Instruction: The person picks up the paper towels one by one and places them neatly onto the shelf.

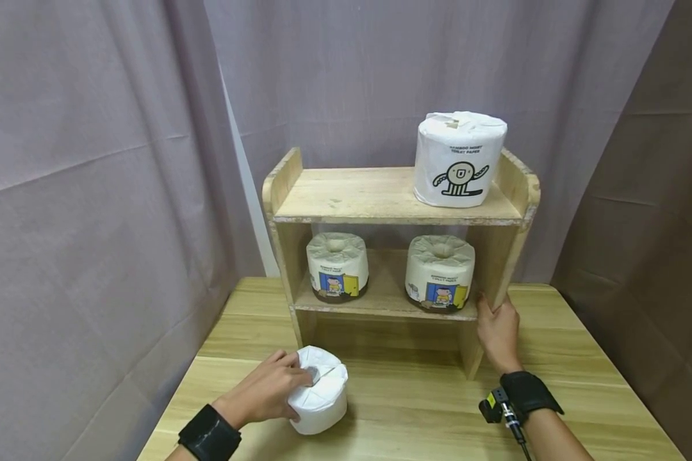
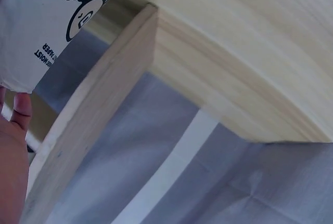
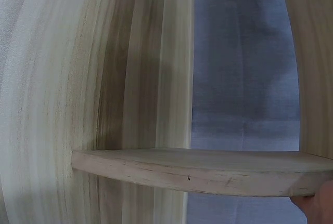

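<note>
My left hand (image 1: 273, 387) grips a white wrapped toilet paper roll (image 1: 325, 410) low in front of the wooden shelf (image 1: 346, 192), fingers at its top hole and thumb against its side. In the left wrist view that roll (image 2: 26, 37) shows a black cartoon print, with part of the hand (image 2: 13, 156) at its edge. My right hand (image 1: 498, 330) holds the right side panel of the shelf near the lower board. Only a bit of this hand (image 3: 315, 206) shows in the right wrist view, on the panel edge (image 3: 197, 174).
Another white toilet paper roll (image 1: 458, 166) stands on the top board at right. Two cream rolls with colourful prints, a left one (image 1: 337, 262) and a right one (image 1: 438, 272), stand on the lower board. The shelf stands on a wooden table (image 1: 403, 416), with grey curtains (image 1: 352, 77) behind.
</note>
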`<move>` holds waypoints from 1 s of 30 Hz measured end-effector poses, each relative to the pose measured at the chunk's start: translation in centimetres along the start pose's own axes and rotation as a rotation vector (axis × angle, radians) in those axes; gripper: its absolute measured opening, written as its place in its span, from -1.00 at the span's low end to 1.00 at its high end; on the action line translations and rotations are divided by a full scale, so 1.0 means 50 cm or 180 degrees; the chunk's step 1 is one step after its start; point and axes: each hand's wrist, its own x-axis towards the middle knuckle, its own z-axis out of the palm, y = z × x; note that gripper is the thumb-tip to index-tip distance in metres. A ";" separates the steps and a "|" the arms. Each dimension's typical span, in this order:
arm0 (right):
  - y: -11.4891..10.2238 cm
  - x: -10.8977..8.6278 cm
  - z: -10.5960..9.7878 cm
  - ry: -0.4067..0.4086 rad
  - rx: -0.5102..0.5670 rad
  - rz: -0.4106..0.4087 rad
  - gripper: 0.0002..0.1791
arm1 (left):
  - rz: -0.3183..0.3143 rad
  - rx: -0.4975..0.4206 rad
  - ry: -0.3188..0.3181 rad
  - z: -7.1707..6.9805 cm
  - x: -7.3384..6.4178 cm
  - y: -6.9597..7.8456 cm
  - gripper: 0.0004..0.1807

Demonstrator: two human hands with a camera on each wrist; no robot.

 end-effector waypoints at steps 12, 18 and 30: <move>0.000 -0.002 0.001 0.0046 -0.0013 -0.0033 -0.64 | 0.0119 -0.0058 0.0130 -0.070 0.029 0.003 -0.34; -0.001 -0.003 0.000 0.0064 -0.0010 -0.0063 -0.65 | 0.0141 -0.0073 0.0105 -0.099 0.036 0.004 -0.35; -0.001 -0.001 0.002 0.0080 -0.0035 -0.0065 -0.64 | 0.0176 -0.0106 0.0144 -0.150 0.051 0.008 -0.34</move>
